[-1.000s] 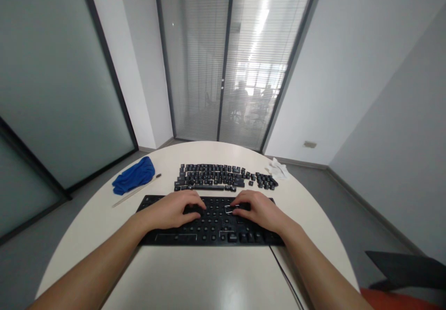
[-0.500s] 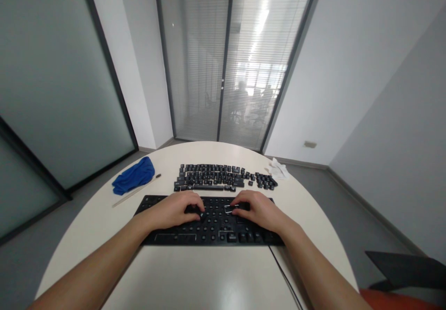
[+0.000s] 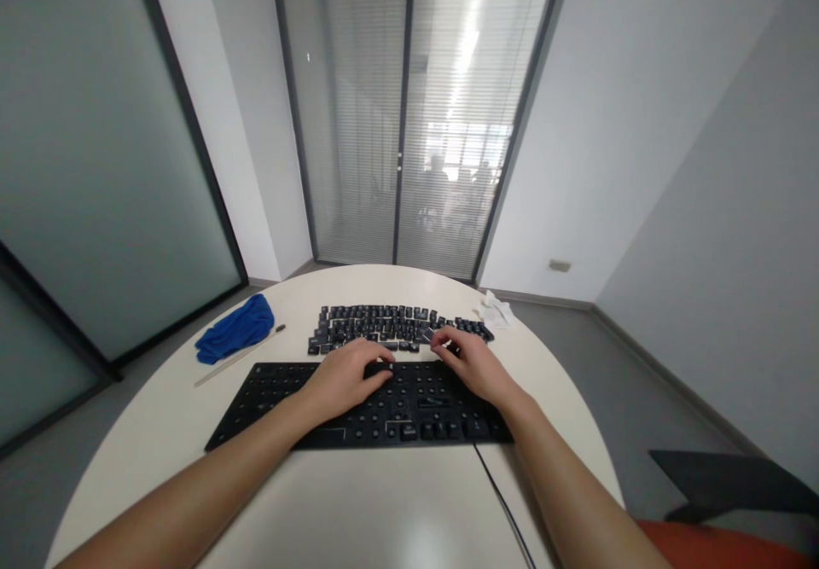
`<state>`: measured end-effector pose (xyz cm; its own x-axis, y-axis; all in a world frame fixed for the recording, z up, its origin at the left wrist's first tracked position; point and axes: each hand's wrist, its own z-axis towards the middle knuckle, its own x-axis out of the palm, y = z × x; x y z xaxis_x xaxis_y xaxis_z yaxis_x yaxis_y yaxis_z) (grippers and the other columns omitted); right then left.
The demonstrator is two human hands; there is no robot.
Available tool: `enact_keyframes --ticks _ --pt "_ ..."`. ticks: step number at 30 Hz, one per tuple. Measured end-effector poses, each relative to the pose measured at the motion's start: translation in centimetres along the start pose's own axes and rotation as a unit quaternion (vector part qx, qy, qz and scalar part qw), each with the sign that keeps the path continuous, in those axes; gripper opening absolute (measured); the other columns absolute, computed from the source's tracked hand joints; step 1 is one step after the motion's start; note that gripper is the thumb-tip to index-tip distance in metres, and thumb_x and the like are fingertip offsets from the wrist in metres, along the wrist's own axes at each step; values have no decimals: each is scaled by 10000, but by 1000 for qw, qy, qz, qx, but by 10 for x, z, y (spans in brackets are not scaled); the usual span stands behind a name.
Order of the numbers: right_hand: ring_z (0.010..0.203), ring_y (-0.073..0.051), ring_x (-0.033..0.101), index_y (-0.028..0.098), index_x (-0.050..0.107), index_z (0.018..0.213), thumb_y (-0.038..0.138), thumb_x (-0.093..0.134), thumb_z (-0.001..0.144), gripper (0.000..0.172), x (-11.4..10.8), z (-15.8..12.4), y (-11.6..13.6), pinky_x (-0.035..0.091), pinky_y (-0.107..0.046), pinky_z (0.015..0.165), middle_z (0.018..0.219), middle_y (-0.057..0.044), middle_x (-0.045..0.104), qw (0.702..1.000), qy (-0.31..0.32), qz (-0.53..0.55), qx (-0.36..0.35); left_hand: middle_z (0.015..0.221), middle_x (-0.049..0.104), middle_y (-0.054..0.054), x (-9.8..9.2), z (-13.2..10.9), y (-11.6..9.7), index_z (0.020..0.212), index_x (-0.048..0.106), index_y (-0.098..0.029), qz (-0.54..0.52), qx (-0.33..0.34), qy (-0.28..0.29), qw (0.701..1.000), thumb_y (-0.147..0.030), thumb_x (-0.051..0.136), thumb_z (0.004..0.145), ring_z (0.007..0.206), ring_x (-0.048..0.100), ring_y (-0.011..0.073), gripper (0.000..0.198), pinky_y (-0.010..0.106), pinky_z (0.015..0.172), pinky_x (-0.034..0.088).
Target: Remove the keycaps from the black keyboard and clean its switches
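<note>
As the table (image 3: 358,501) was occupied by a partly stripped keyboard (image 3: 262,391), seemingly light, stiff and best held by its edges, loose keycaps (image 3: 384,327) were spread just beyond it. Whether anything was gripped by the curled left hand (image 3: 349,377) could not be told; near the keycaps, a thin wire piece (image 3: 428,335), probably springy, was pinched by the right hand (image 3: 473,362).

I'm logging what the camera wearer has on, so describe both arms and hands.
The left forearm and right forearm are bare, with no sleeves in view. The ungloved left hand and ungloved right hand show no watch, bracelet or ring. Fingernail details are too small to tell.
</note>
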<state>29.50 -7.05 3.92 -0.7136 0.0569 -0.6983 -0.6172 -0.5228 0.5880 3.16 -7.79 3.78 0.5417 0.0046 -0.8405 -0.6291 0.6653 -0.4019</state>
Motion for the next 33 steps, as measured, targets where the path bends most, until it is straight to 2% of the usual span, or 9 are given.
enact_keyframes --ticks 4,6,8,11,14,22,27,30,33 --pt "819 -203 661 197 695 1024 310 504 931 241 3 2 -15 494 -337 784 949 -56 734 995 -60 66 48 1021 691 17 17 30 -12 1052 674 -260 52 -19 8 998 -259 626 875 992 617 224 183 343 870 486" --pt "914 -216 670 182 688 1073 290 455 932 294 2 2 -23 496 -362 859 995 -76 738 985 -106 125 59 964 686 36 27 45 -15 1045 686 -254 92 -37 11 995 -276 629 870 938 628 231 185 339 828 497" --pt "989 -220 665 180 680 1111 256 431 911 328 1 3 -31 484 -386 923 1040 -83 735 973 -139 174 59 975 694 40 38 58 -15 1026 686 -234 113 -22 8 993 -265 633 868 961 619 234 170 333 832 494" --pt "1024 -218 656 190 642 1191 233 485 857 372 -2 5 -37 480 -395 942 1090 -85 721 960 -173 212 53 1013 702 41 50 74 -13 979 696 -215 118 -4 10 993 -225 653 849 1001 593 239 137 341 877 481" --pt "1011 -224 647 186 616 1225 276 581 828 408 -3 6 -41 501 -379 881 1107 -100 703 956 -191 215 53 1023 697 47 57 84 -10 951 708 -210 121 7 14 992 -240 678 837 1030 572 243 121 348 918 465" --pt "777 -198 630 174 642 1162 430 545 908 374 -1 5 -44 495 -316 712 908 -78 709 971 -173 143 81 1005 685 78 68 94 -5 919 728 -195 141 6 26 990 -212 687 809 1029 556 266 119 376 918 466" --pt "627 -161 541 160 670 875 460 541 918 329 -3 4 -31 412 -271 611 669 -13 614 981 -142 109 71 1014 678 67 66 94 -5 929 722 -206 139 3 25 990 -194 693 796 1041 551 261 137 367 928 464" --pt "561 -133 466 168 599 717 454 569 898 340 -4 2 -22 355 -252 553 577 30 507 986 -107 116 62 1047 670 59 59 87 -9 973 703 -202 133 2 17 991 -196 686 806 1048 549 258 168 365 937 464" --pt "541 -123 454 169 565 702 423 584 887 314 -3 0 -11 347 -241 540 560 43 487 989 -57 123 66 1082 657 60 50 70 -16 1018 673 -198 122 -3 4 993 -209 633 855 1053 553 251 168 372 945 462"
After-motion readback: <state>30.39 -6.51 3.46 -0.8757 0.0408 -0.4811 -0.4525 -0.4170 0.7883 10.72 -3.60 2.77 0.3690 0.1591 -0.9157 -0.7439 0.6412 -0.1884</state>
